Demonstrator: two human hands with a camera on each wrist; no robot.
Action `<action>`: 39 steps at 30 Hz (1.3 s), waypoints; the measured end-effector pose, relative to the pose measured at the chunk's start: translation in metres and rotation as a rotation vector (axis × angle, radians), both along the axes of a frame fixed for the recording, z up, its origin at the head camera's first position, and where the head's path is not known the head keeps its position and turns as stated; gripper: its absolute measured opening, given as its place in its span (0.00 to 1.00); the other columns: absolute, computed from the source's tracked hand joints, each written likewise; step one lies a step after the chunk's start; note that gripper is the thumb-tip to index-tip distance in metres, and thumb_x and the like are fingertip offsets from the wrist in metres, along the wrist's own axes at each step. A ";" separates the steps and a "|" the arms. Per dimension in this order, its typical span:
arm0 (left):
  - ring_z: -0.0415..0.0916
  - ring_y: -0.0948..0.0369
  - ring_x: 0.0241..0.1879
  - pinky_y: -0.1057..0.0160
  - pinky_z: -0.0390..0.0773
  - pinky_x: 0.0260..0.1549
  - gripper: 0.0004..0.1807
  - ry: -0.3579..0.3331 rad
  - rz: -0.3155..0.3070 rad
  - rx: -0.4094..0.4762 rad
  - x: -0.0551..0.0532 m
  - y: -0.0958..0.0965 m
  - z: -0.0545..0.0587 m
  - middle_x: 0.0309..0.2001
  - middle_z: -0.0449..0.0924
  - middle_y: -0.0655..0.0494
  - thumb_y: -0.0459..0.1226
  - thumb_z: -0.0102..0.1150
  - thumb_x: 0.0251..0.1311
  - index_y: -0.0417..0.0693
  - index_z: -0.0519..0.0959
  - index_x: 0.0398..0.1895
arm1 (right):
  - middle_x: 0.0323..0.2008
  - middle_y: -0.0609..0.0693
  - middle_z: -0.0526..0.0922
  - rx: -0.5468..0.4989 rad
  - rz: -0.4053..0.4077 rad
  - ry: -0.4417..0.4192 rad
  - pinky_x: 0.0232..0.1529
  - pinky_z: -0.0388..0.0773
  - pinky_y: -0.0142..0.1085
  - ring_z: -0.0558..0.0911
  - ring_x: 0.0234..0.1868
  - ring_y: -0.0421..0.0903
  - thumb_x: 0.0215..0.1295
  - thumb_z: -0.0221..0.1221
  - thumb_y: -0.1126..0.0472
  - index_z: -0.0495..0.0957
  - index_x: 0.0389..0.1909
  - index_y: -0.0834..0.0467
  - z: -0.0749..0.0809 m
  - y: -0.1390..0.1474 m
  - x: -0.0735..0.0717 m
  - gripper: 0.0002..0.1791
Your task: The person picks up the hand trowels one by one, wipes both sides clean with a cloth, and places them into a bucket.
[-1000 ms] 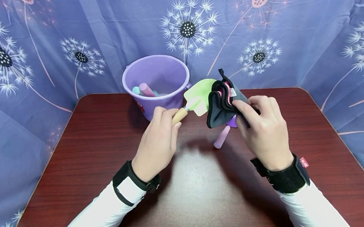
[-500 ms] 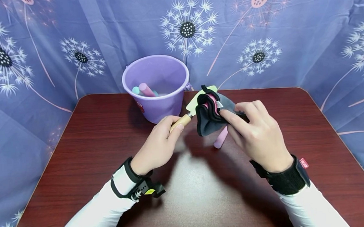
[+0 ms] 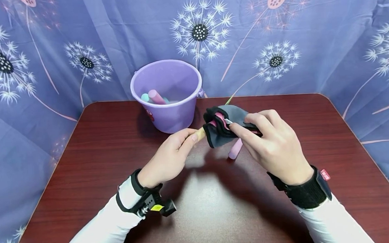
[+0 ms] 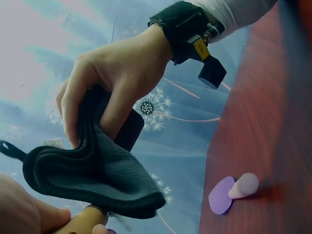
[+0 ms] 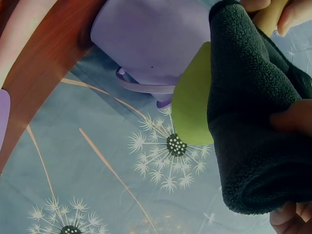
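Note:
My left hand point(image 3: 164, 156) grips the wooden handle point(image 3: 200, 133) of a small hand trowel. Its green blade point(image 5: 192, 102) shows in the right wrist view, partly behind a folded cloth. That dark grey cloth point(image 3: 219, 137) has black edging, pink inner layers and a small white tag. Fingers and thumb of my right hand point(image 3: 275, 146) pinch it, and it lies against the trowel where handle meets blade. Below the hands, a second trowel with a pink handle point(image 3: 235, 149) and a purple blade point(image 4: 222, 195) rests on the table, mostly covered by the cloth in the head view.
A purple bucket point(image 3: 177, 117) stands at the back of the table, left of centre. Inside it are a pink handle point(image 3: 155, 96) and a teal one point(image 3: 145, 97). The dark red wooden table point(image 3: 94, 159) ends at a blue dandelion-print curtain point(image 3: 127, 29).
The cloth has moved left and down over the trowel, covering its blade in the head view. My left hand has turned, tipping the trowel; its wrist camera now shows.

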State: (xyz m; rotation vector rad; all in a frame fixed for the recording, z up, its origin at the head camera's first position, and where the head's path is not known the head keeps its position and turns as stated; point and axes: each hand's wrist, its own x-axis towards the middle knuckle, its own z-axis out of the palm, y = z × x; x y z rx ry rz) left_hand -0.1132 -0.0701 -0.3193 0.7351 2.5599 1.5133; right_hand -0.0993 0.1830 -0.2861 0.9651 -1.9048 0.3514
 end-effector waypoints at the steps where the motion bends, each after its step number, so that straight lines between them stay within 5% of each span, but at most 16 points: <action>1: 0.67 0.60 0.30 0.62 0.68 0.32 0.15 -0.002 -0.005 0.003 0.000 0.000 0.000 0.31 0.71 0.57 0.44 0.43 0.78 0.50 0.79 0.51 | 0.35 0.59 0.78 0.007 0.001 0.004 0.30 0.73 0.49 0.74 0.32 0.61 0.63 0.59 0.71 0.86 0.42 0.60 0.000 0.000 0.000 0.10; 17: 0.72 0.62 0.33 0.63 0.72 0.36 0.15 -0.035 -0.046 0.038 0.001 0.000 0.003 0.35 0.76 0.52 0.42 0.41 0.79 0.53 0.79 0.51 | 0.37 0.59 0.79 0.048 0.011 0.006 0.35 0.73 0.51 0.75 0.36 0.63 0.63 0.56 0.73 0.86 0.42 0.57 0.000 0.005 -0.002 0.14; 24: 0.63 0.62 0.22 0.63 0.65 0.24 0.13 0.006 -0.068 -0.021 0.002 -0.001 0.005 0.31 0.73 0.60 0.43 0.40 0.79 0.56 0.78 0.49 | 0.38 0.60 0.78 0.028 -0.055 -0.002 0.35 0.73 0.51 0.75 0.36 0.63 0.64 0.56 0.73 0.84 0.42 0.58 0.001 0.006 -0.003 0.13; 39: 0.66 0.64 0.28 0.63 0.68 0.31 0.14 0.087 -0.082 -0.065 0.002 -0.005 0.008 0.33 0.73 0.59 0.42 0.41 0.79 0.55 0.78 0.55 | 0.38 0.64 0.76 -0.068 -0.195 -0.099 0.31 0.71 0.51 0.70 0.35 0.63 0.63 0.54 0.71 0.85 0.44 0.59 -0.002 0.014 -0.004 0.14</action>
